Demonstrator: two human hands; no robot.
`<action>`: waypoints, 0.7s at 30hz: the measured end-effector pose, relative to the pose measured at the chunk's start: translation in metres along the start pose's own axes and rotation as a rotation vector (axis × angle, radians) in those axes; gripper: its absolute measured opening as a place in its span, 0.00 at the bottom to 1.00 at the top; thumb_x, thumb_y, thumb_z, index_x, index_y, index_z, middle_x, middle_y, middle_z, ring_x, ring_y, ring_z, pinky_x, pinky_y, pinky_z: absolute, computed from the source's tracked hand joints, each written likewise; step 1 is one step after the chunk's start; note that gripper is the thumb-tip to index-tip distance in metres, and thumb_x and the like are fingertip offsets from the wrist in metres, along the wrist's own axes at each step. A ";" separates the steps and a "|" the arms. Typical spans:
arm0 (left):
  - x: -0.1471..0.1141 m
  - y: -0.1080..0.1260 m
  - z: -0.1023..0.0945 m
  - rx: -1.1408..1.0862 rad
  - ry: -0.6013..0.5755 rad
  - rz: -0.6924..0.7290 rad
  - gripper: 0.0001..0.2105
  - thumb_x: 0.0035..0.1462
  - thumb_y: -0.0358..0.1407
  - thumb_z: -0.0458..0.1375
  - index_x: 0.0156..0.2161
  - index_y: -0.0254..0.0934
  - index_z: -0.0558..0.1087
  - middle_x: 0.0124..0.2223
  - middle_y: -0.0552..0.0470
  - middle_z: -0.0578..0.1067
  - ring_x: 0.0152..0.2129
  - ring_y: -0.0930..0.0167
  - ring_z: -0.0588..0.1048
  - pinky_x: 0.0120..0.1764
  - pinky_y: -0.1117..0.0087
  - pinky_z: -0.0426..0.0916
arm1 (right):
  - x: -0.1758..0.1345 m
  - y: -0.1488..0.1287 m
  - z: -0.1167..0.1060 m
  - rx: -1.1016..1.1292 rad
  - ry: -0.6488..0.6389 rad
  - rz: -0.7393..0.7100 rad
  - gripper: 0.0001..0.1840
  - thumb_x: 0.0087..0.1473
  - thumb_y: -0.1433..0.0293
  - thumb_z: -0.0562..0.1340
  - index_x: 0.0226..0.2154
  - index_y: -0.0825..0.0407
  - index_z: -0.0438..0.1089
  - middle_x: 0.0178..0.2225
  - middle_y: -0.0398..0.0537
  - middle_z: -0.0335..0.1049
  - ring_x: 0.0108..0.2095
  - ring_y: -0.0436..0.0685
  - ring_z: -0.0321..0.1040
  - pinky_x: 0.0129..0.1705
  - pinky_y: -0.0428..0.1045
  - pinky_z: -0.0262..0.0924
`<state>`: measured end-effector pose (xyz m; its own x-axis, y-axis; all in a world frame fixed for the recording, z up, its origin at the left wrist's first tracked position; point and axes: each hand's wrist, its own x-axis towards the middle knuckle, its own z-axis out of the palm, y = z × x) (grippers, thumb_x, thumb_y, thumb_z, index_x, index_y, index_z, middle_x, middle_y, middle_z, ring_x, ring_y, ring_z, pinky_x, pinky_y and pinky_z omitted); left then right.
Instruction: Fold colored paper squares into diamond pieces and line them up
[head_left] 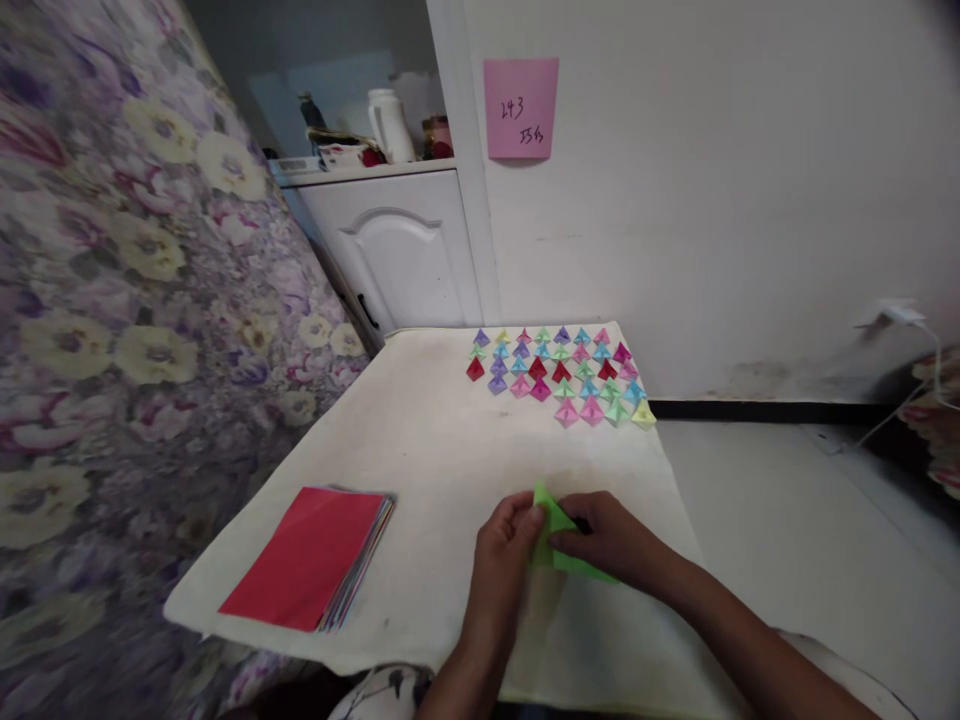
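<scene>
A sheet of bright green paper (553, 517), partly folded to a point at its top, is held up just above the near side of the table. My left hand (504, 540) pinches its left edge between thumb and fingers. From the right, my right hand (600, 535) grips the same paper, its thumb and fingers closed on the folded part. A flat green portion spreads out below my right hand. Farther back on the table stand several rows of small folded paper shapes (561, 372) in pink, red, blue, purple, green and yellow.
A stack of coloured paper with a red sheet (304, 560) on top lies at the table's left. The table (420, 440) meets the wall at the back. A floral curtain (172, 330) hangs on the left, beside a white cabinet (405, 250). A pink note (521, 105) is on the wall.
</scene>
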<state>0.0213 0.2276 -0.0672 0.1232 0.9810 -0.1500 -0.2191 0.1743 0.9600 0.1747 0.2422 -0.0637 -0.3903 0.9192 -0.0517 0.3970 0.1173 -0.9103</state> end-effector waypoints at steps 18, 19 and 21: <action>0.003 -0.002 0.001 -0.199 0.059 -0.096 0.09 0.47 0.38 0.63 0.33 0.35 0.72 0.26 0.54 0.75 0.22 0.73 0.72 0.29 0.73 0.66 | 0.004 0.009 0.002 -0.009 0.248 0.129 0.14 0.38 0.69 0.66 0.32 0.51 0.67 0.23 0.38 0.65 0.24 0.49 0.59 0.25 0.44 0.49; 0.003 -0.002 0.001 -0.206 0.061 -0.103 0.09 0.46 0.37 0.63 0.33 0.35 0.72 0.27 0.54 0.75 0.22 0.73 0.72 0.29 0.73 0.66 | 0.005 0.009 0.001 0.026 0.223 0.130 0.13 0.39 0.69 0.65 0.31 0.52 0.68 0.23 0.38 0.65 0.24 0.49 0.59 0.25 0.44 0.50; 0.003 -0.002 0.002 -0.213 0.063 -0.107 0.09 0.46 0.37 0.63 0.33 0.35 0.72 0.27 0.54 0.75 0.23 0.74 0.72 0.30 0.73 0.67 | 0.006 0.009 0.000 0.068 0.179 0.126 0.08 0.40 0.68 0.65 0.26 0.53 0.69 0.21 0.39 0.64 0.23 0.49 0.58 0.24 0.44 0.50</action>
<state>0.0236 0.2299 -0.0690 0.0975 0.9581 -0.2693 -0.4080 0.2853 0.8673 0.1762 0.2487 -0.0720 -0.1853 0.9777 -0.0988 0.3738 -0.0229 -0.9272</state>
